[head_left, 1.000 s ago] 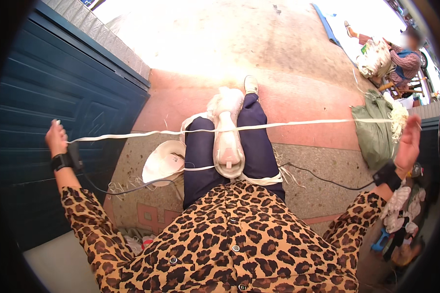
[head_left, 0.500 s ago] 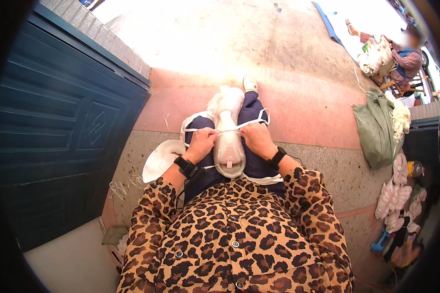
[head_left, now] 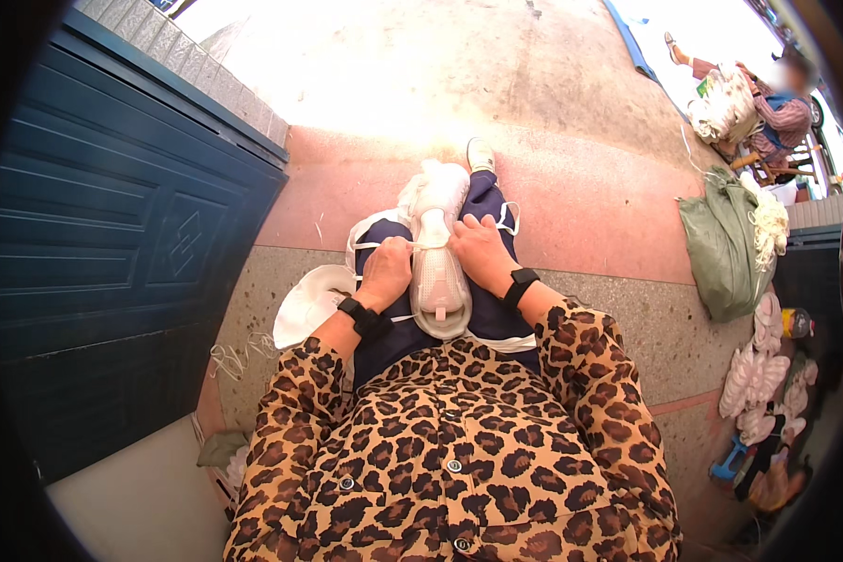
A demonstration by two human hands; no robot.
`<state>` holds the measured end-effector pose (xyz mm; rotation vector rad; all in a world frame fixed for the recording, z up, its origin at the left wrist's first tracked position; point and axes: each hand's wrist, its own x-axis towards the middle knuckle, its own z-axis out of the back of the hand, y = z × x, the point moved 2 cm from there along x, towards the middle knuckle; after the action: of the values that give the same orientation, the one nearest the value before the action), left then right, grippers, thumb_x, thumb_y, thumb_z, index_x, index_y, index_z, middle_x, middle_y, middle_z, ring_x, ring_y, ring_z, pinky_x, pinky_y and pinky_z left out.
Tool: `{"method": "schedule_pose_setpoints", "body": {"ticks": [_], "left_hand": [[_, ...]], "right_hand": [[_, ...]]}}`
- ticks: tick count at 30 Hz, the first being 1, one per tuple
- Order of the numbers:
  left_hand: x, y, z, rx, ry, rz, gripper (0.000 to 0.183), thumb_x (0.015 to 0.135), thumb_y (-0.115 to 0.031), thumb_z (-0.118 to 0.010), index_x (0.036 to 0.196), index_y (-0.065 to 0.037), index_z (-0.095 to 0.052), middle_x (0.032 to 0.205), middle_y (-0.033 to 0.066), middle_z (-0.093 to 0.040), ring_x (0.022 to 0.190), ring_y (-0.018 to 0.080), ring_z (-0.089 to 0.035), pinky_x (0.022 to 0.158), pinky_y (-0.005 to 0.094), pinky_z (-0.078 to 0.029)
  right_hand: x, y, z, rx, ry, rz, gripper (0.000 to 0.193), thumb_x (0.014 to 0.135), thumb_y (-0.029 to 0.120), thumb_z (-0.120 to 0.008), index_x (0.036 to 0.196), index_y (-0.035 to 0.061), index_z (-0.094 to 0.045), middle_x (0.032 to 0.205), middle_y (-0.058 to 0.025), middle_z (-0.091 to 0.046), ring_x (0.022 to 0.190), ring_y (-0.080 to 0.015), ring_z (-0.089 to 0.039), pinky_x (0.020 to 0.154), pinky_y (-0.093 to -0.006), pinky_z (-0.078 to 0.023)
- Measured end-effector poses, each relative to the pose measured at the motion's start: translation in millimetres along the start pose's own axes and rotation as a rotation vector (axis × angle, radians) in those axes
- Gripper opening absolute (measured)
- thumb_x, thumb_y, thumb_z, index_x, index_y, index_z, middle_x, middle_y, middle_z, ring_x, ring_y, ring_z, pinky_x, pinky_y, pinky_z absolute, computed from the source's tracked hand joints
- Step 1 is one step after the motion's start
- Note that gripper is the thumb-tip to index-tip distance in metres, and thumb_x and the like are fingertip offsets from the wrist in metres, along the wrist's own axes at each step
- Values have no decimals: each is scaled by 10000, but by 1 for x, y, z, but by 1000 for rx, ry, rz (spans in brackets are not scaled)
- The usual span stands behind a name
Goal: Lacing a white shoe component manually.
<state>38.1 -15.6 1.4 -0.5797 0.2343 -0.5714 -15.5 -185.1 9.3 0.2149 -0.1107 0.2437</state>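
Note:
A pale sneaker [head_left: 439, 292] with a light pink tab lies lengthwise between my thighs. Across its upper runs a white flat lace [head_left: 430, 245]. On the left side of the shoe, my left hand [head_left: 386, 273] is closed on the lace. My right hand [head_left: 483, 253] pinches it on the right side, close to the shoe, with some fingers raised. The exact fingertip hold is partly hidden. Past the sneaker, toward my knees, sits another whitish, bulky thing [head_left: 437, 189], washed out by light. White straps [head_left: 510, 345] lie across my dark trousers.
A white bowl-shaped thing [head_left: 311, 306] and loose white string [head_left: 239, 361] lie at my left, near a dark blue door [head_left: 131, 234]. To the right are a green sack [head_left: 721, 248], several pale shoes [head_left: 754, 379] and a blue tool [head_left: 729, 461]. Another person [head_left: 782, 117] sits at the far right.
My right hand has moved slightly left and up, closer to the lace's middle, and its fingers have lifted. The left hand has shifted slightly left, staying on the lace.

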Motion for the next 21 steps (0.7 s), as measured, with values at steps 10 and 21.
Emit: {"method": "schedule_pose_setpoints", "body": {"ticks": [10,21], "left_hand": [[9,-6,4,133,127,-94,122,810,-99,-480,795,6,-540,796,198,-565,757,353,-559,656,417,-443],[2,-18,5,145,-29,-37,178,757,-194,-585,830,-37,-624,776,127,-603,747,307,-539,650,393,-428]], "right_hand": [[2,-11,-11,122,28,-101,80,726,126,-535,698,105,-607,731,-47,-542,758,-208,-530,666,-353,-370],[-5,1,5,102,194,-123,217,785,237,-538,799,46,-639,848,-113,-578,853,-262,-529,732,-388,-393]]}}
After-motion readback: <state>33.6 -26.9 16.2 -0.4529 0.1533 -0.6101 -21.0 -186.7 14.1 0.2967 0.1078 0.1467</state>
